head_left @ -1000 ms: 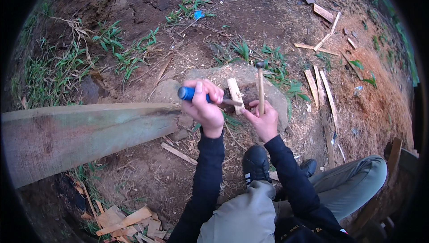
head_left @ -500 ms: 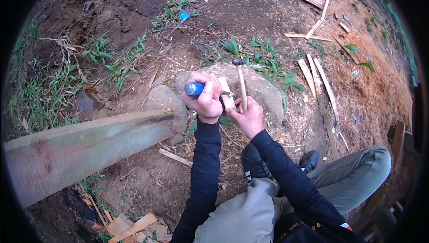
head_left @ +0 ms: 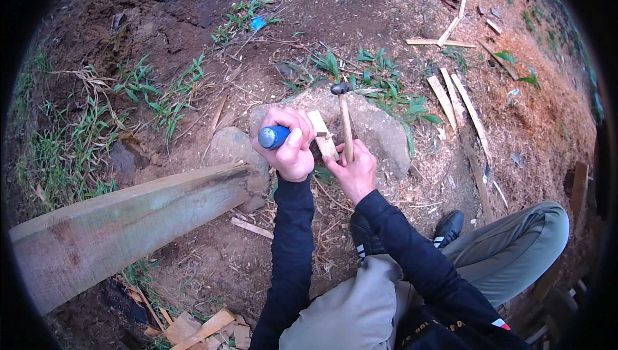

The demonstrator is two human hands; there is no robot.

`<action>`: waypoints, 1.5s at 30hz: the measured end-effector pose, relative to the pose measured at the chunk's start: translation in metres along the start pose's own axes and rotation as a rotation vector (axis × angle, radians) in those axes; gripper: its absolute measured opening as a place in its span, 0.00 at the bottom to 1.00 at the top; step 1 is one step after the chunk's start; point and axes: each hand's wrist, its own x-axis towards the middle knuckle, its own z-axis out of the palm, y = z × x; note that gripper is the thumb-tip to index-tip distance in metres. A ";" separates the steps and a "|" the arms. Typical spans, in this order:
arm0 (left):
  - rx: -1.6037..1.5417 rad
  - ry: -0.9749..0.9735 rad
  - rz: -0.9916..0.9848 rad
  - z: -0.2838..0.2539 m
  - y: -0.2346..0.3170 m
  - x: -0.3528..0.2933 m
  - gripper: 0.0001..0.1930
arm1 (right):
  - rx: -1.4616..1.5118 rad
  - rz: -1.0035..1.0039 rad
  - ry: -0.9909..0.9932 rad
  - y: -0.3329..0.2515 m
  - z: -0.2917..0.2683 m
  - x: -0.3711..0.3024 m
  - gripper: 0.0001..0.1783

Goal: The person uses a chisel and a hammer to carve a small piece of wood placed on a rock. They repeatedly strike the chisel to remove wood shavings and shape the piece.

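Observation:
My left hand [head_left: 290,147] is closed in a fist around a blue-handled chisel [head_left: 274,137]. The round butt of its handle points up, while the blade is hidden below the hand. Beside that fist is a small pale wood block [head_left: 327,146] with a stepped, notched upper part, above a flat grey stone [head_left: 380,124]. My right hand [head_left: 355,171] grips a hammer [head_left: 346,124] by its wooden handle, the dark head pointing away from me. The fingertips of this hand also touch the near end of the block.
A thick wooden beam [head_left: 135,215] runs in from the left to a smaller stone [head_left: 230,149]. Wood strips [head_left: 471,118] lie on the dirt at the right. Offcuts [head_left: 205,329] are piled at the lower left. My shoes [head_left: 367,234] stand near the stone.
My left hand with the chisel has shifted slightly left and toward me, showing more of the block. The hammer and right hand have barely moved. The whole view has shifted a little.

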 end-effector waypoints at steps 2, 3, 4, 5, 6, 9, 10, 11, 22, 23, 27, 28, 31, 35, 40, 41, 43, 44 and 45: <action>-0.009 -0.025 0.006 -0.001 0.001 0.000 0.11 | 0.018 0.014 0.011 0.000 0.000 0.000 0.16; -0.014 -0.038 0.009 -0.001 0.002 0.000 0.11 | 0.009 0.000 0.022 0.000 0.000 0.000 0.15; -0.029 -0.004 0.005 0.000 0.003 0.000 0.12 | 0.002 -0.014 0.032 0.000 0.000 0.000 0.15; -0.045 0.029 -0.004 0.002 0.003 -0.001 0.12 | -0.007 -0.023 0.045 0.000 0.000 -0.001 0.15; -0.062 0.061 -0.013 0.003 0.003 -0.002 0.12 | -0.005 -0.046 0.058 0.000 -0.001 -0.001 0.15; -0.104 0.067 -0.010 0.006 0.001 -0.001 0.12 | -0.008 -0.096 0.099 -0.001 -0.008 0.001 0.14; -0.131 0.054 -0.003 0.007 0.001 0.000 0.12 | -0.020 -0.103 0.108 0.001 -0.012 0.002 0.13; -0.152 0.048 0.010 0.008 0.003 0.000 0.11 | -0.031 -0.115 0.107 0.001 -0.016 0.002 0.13; -0.126 0.036 0.085 0.011 0.003 0.001 0.11 | -0.003 -0.126 0.187 0.015 -0.015 -0.005 0.15; -0.128 0.036 0.070 0.011 0.002 0.000 0.11 | -0.015 -0.121 0.175 0.013 -0.014 -0.006 0.15; -0.135 0.039 0.015 0.009 -0.002 -0.005 0.11 | -0.028 -0.100 0.151 0.010 -0.014 -0.006 0.15; -0.131 0.033 0.010 0.009 -0.003 -0.005 0.11 | -0.022 -0.094 0.150 0.009 -0.014 -0.006 0.15; -0.124 -0.017 0.002 0.011 -0.005 -0.001 0.11 | -0.032 -0.085 0.140 0.012 -0.014 -0.005 0.15; -0.075 -0.075 -0.027 0.014 -0.006 0.002 0.12 | -0.013 -0.079 0.133 0.014 -0.015 -0.004 0.15; -0.040 -0.039 -0.154 0.024 -0.009 0.005 0.10 | -0.010 -0.109 0.156 0.012 -0.015 -0.004 0.14; -0.018 -0.060 -0.141 0.024 -0.011 0.006 0.10 | -0.005 -0.083 0.144 0.011 -0.016 -0.003 0.14; 0.025 -0.102 -0.115 0.024 -0.014 0.007 0.09 | 0.006 -0.032 0.120 0.008 -0.019 -0.002 0.15; 0.020 -0.112 -0.115 0.024 -0.015 0.009 0.08 | -0.010 -0.043 0.107 0.007 -0.020 0.000 0.15; -0.029 -0.083 -0.143 0.023 -0.015 0.011 0.08 | -0.013 -0.049 0.097 0.007 -0.021 0.000 0.16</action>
